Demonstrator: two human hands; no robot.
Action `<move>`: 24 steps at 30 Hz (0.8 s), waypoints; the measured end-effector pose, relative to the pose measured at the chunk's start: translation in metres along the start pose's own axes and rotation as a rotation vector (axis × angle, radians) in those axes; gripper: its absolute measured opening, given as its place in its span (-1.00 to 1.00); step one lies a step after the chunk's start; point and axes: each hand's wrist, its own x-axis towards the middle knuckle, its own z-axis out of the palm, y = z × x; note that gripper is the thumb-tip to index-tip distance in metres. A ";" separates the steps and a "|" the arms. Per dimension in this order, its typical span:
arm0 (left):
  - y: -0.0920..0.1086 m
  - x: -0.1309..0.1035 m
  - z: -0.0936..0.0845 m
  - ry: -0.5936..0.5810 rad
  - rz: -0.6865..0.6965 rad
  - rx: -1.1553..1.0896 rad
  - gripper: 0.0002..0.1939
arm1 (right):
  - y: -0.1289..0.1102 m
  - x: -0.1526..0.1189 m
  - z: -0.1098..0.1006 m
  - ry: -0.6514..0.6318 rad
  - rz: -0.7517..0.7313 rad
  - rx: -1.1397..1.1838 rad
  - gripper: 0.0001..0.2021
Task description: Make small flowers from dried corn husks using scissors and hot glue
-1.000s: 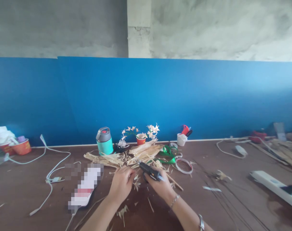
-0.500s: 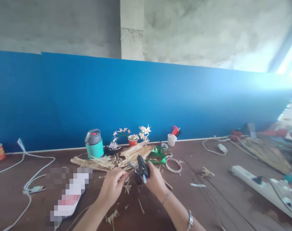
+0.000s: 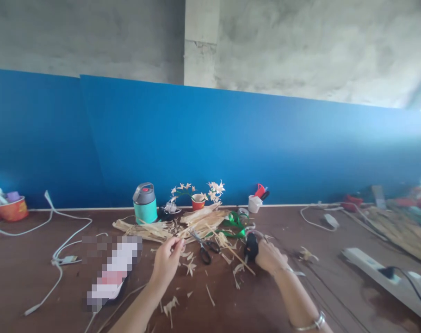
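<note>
My left hand (image 3: 167, 259) is closed in a pinch in front of the dried husk pile (image 3: 200, 219). Whatever is between its fingertips is too small to make out. My right hand (image 3: 270, 256), palm down, is closed at a black tool (image 3: 251, 246) that looks like a glue gun, low over the table to the right. Its fingers are partly hidden. Between my hands lie black-handled scissors (image 3: 206, 254) with their blades toward the husks. A pale husk flower (image 3: 190, 267) lies just right of my left hand. A thin stick (image 3: 240, 260) slants beside the scissors.
Behind the husks stand a turquoise jar (image 3: 145, 212), a red cup (image 3: 198, 202) with pale flowers, and a white cup (image 3: 255, 204). Green ribbon (image 3: 233, 226) lies near them. Cables (image 3: 59, 252) cross the left side; a power strip (image 3: 380, 277) lies right. A blue panel (image 3: 231, 138) borders the back.
My right hand has carried the black tool to the right, away from my left hand, uncovering the scissors. My left hand stays near the husks. The view has shifted slightly left.
</note>
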 end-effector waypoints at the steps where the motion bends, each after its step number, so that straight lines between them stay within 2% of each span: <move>1: 0.000 0.000 0.000 0.006 -0.007 -0.004 -0.64 | -0.005 -0.003 -0.003 0.008 0.016 -0.020 -0.69; 3: 0.000 0.000 0.001 0.016 -0.026 -0.011 -0.63 | -0.024 -0.009 -0.011 0.079 -0.011 -0.070 -0.68; 5: -0.001 -0.001 0.000 0.027 -0.047 -0.020 -0.63 | -0.052 -0.016 -0.017 0.159 -0.181 -0.047 -0.76; 6: -0.001 -0.001 -0.001 0.033 -0.054 -0.026 -0.63 | -0.068 -0.020 -0.017 0.156 -0.323 0.023 -0.77; 8: -0.002 0.000 -0.003 0.051 -0.058 -0.037 -0.63 | -0.101 -0.026 -0.012 0.056 -0.626 0.174 -0.78; 10: -0.003 0.001 -0.005 0.086 -0.056 -0.045 -0.64 | -0.129 -0.030 0.000 -0.101 -0.765 0.244 -0.80; 13: -0.005 0.003 -0.008 0.138 -0.060 -0.048 -0.66 | -0.156 -0.030 0.021 -0.171 -0.752 0.252 -0.83; 16: -0.006 0.003 -0.008 0.151 -0.063 -0.049 -0.67 | -0.168 -0.027 0.036 -0.201 -0.675 0.267 -0.83; 21: -0.007 0.003 -0.005 0.142 -0.054 -0.034 -0.67 | -0.172 -0.022 0.050 -0.257 -0.621 0.365 -0.83; 24: -0.010 0.002 -0.005 0.130 -0.077 -0.041 -0.67 | -0.166 -0.019 0.049 -0.276 -0.613 0.490 -0.85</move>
